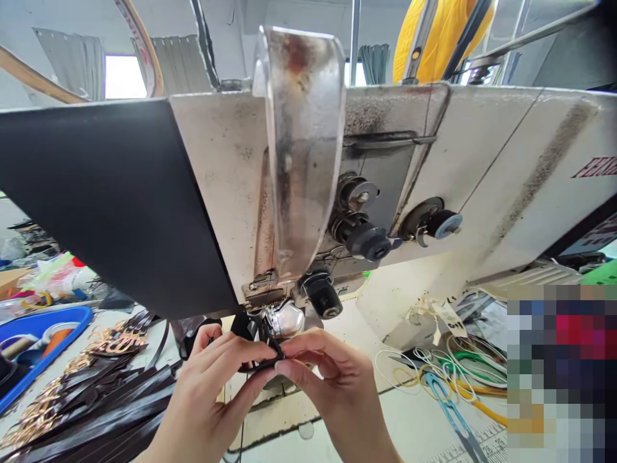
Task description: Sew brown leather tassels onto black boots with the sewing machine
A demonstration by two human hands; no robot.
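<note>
Just in front of the needle area of a sewing machine (pixel 222 167), my left hand (pixel 212 379) and my right hand (pixel 332 379) meet fingertip to fingertip. Between them is a small dark strap (pixel 263 367), pinched by thumb and fingers of both hands. It looks bent or looped; its far part is hidden behind my fingers. The presser foot and needle are mostly covered by my hands. A clear, stained plastic guard (pixel 306 148) hangs over the machine's front, and a lit lamp (pixel 284 319) shines right behind my fingertips.
Dark straps (pixel 110 411) with gold-coloured buckles (pixel 91 360) lie at left, beside a blue tray (pixel 80 318) of spools. At right are tangled cords (pixel 463 363) and blue-handled snips (pixel 446 399). Black tension knobs (pixel 369 241) jut from the machine. A yellow thread cone (pixel 438 38) stands behind.
</note>
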